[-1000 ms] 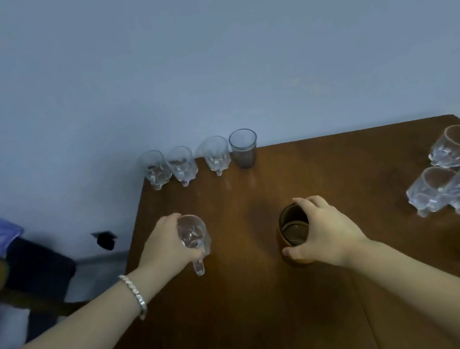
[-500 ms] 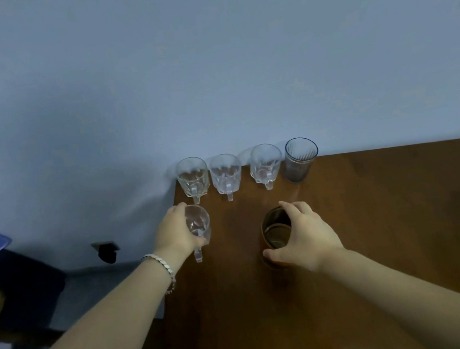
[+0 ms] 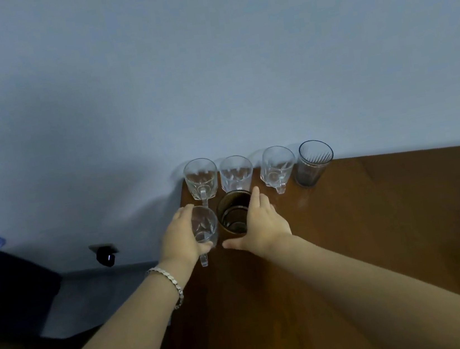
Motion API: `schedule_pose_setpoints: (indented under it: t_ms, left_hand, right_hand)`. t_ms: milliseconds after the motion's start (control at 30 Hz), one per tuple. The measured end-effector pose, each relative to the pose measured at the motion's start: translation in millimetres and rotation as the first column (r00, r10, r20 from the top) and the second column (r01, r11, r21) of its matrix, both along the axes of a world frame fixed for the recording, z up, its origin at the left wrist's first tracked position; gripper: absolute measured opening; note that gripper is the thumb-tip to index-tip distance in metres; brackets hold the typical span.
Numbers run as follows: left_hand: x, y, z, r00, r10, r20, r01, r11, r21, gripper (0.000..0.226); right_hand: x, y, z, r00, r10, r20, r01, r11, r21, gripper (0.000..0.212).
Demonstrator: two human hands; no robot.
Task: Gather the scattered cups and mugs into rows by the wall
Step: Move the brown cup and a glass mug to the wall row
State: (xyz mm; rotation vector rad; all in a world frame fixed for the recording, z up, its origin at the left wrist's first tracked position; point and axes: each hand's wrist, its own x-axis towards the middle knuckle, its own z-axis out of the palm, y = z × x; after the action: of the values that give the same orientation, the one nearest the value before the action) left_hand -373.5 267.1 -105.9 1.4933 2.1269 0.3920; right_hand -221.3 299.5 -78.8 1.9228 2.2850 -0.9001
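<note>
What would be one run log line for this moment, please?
left hand: grip on clear mug | right hand: grip on brown cup | both on table before wall row | step: placing second row

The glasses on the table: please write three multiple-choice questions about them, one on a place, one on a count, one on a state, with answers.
1. Where does the amber glass stand?
A. In front of the row by the wall
B. At the table's right edge
C. On the floor

2. How many glasses stand in the row against the wall?
A. Two
B. Four
C. Six

3. What is the left hand doing?
A. Resting flat on the table
B. Hanging free in the air
C. Holding a clear mug

Answers:
1. A, it sits just in front of the middle clear mug, inside the grip of the right hand.
2. B, three clear mugs and one dark tumbler line the wall.
3. C, its fingers wrap the handled clear mug on the brown table.
</note>
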Motion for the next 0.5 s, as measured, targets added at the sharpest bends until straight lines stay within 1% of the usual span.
schedule_pose_setpoints:
  t_ms: [33, 67, 100, 200, 233, 300, 367, 400, 433, 500]
  left_hand:
    - [1.3, -0.5, 0.7, 1.0, -0.006, -0.01, 0.006, 1.0, -0.013, 0.088]
    - [2.8, -1.1, 1.8, 1.0, -0.019, -0.024, 0.018, 0.999, -0.034, 0.088]
    - [4.6, -2.4, 3.6, 0.998, -0.042, -0.051, 0.039, 0.997, -0.06, 0.089]
    - [19.3, -11.7, 11.2, 0.981, -0.085, -0.176, 0.064, 0.99, -0.124, 0.089]
    - [29.0, -17.7, 15.6, 0.971, -0.081, -0.225, 0.057, 0.992, -0.111, 0.086]
    - [56.0, -30.9, 29.0, 0.939, -0.089, -0.331, 0.076, 0.996, -0.052, 0.073]
    - [91.4, -46.1, 43.6, 0.906, -0.167, -0.389, 0.161, 0.986, -0.048, 0.055]
    - [111.0, -53.7, 49.6, 0.899, -0.227, -0.374, 0.214, 0.974, -0.077, 0.048]
    - [130.4, -60.7, 55.1, 0.903, -0.284, -0.322, 0.261, 0.959, -0.115, 0.043]
    - [170.2, -74.3, 63.5, 0.906, -0.386, -0.172, 0.349, 0.913, -0.209, 0.035]
  right_hand:
    - [11.0, -6.6, 0.2, 1.0, -0.004, 0.02, 0.005, 0.999, -0.044, 0.123]
    - [24.3, -13.7, 0.8, 0.999, -0.002, 0.047, 0.006, 0.996, -0.093, 0.116]
    - [38.8, -20.7, 1.8, 0.997, 0.007, 0.074, 0.003, 0.99, -0.14, 0.105]
    - [85.1, -40.4, 5.7, 0.988, 0.06, 0.141, -0.023, 0.968, -0.249, 0.056]
    - [101.0, -48.0, 6.6, 0.987, 0.062, 0.147, -0.018, 0.959, -0.281, 0.047]
    - [133.7, -62.2, 9.5, 0.987, 0.052, 0.15, -0.003, 0.951, -0.309, 0.045]
    - [168.8, -78.2, 14.8, 0.987, 0.043, 0.153, 0.008, 0.948, -0.317, 0.048]
    - [187.3, -86.4, 17.6, 0.987, 0.038, 0.154, 0.013, 0.948, -0.319, 0.049]
    - [206.0, -94.5, 20.4, 0.987, 0.035, 0.157, 0.017, 0.948, -0.318, 0.049]
    - [245.5, -110.9, 26.7, 0.987, 0.029, 0.161, 0.022, 0.952, -0.305, 0.046]
